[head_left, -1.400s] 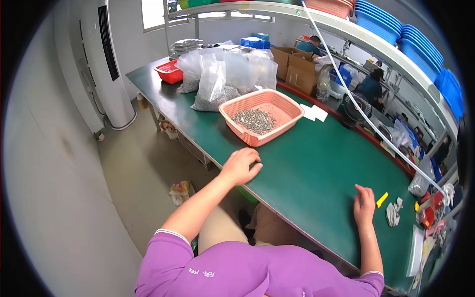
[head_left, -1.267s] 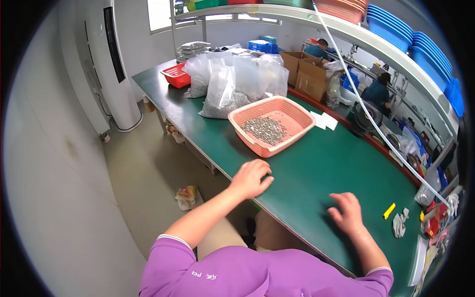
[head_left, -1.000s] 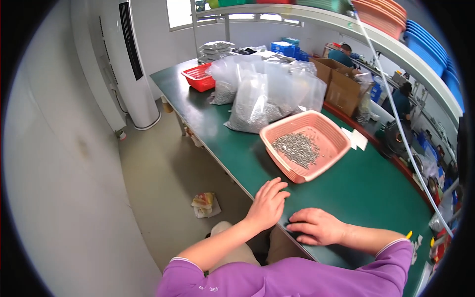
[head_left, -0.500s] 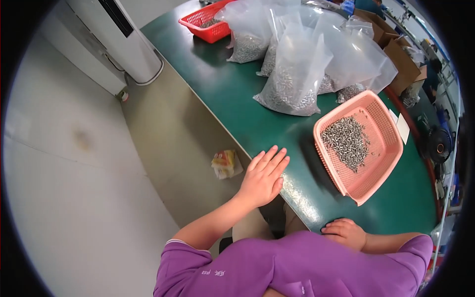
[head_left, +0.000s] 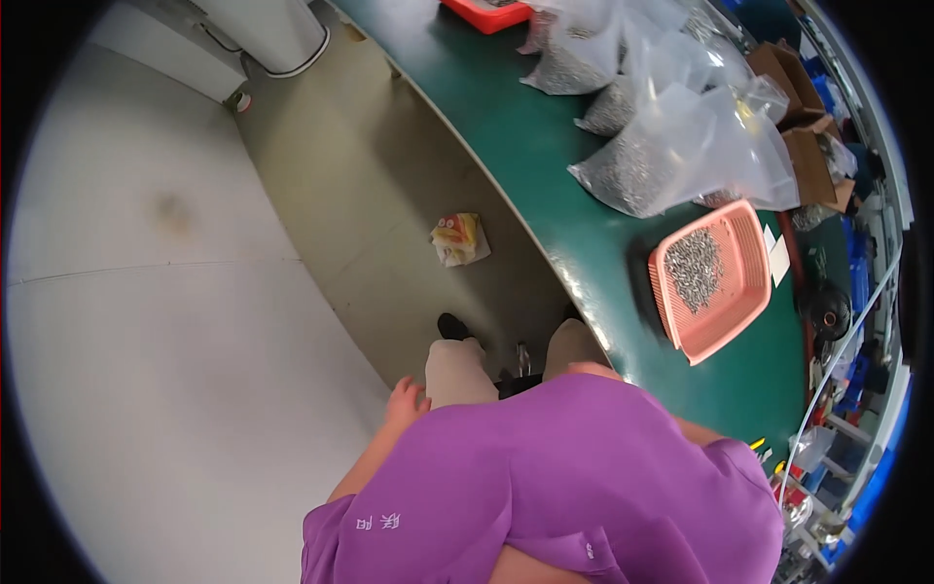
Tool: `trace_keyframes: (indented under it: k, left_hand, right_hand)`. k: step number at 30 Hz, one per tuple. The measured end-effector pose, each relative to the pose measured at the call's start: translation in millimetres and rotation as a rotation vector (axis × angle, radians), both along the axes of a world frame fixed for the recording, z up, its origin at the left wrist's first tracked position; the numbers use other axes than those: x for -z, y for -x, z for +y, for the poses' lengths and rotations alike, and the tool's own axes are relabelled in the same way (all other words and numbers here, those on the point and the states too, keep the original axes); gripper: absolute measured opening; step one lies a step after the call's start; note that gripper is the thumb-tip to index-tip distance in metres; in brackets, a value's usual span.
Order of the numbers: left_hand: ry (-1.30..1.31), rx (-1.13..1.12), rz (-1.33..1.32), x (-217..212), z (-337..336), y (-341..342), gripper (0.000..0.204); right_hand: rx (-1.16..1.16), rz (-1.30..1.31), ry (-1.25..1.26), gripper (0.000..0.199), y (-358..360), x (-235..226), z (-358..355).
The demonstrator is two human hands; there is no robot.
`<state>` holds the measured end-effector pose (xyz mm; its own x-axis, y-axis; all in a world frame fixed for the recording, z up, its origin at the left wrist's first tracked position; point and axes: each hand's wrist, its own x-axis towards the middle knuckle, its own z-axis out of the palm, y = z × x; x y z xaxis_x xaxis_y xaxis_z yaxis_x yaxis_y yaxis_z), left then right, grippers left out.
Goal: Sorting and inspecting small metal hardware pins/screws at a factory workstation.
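My left hand [head_left: 407,400] hangs low beside my left leg, away from the table, its fingers loosely bent and apart with nothing seen in them. Only a small part of my right hand [head_left: 593,370] shows at the near edge of the green table [head_left: 533,175]; my purple shirt hides its fingers. To the right on the table stands a pink plastic basket [head_left: 732,313], holding a heap of small silvery metal pins [head_left: 693,271]. Neither hand touches the basket. Behind it, clear plastic bags [head_left: 637,161] filled with similar small metal parts lean together.
A red basket [head_left: 486,14] stands at the table's far end. Cardboard boxes [head_left: 809,156] and a round black object [head_left: 829,313] are on the right. A yellow and red package [head_left: 455,236] lies on the floor left of the table, near a white wall [head_left: 195,341].
My left hand has left the table edge and dropped down beside my leg. My right hand is now mostly hidden by my shirt. The view has shifted; the table things appear farther up and right.
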<state>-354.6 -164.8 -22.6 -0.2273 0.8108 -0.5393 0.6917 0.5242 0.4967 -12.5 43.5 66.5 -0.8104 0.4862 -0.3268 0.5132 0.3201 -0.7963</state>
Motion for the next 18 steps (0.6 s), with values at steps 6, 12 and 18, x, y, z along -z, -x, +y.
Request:
trace_keyframes:
  k: [6, 12, 18]
  left_hand:
    - [0.064, -0.149, -0.06, 18.8, -37.9, 34.1, 0.035]
    - [0.019, -0.396, 0.003, 80.7, -48.2, -13.1, 0.036]
    - [-0.332, -0.589, -0.108, 157.8, -87.5, -27.4, 0.034]
  right_hand:
    - [0.189, -0.258, 0.11, 0.04, 167.3, 179.1, 49.2]
    - [0.117, -0.627, 0.053, 0.045, 247.3, 395.4, 133.0]
    - [0.385, -0.766, 0.287, 0.048, 261.6, 601.6, 179.4]
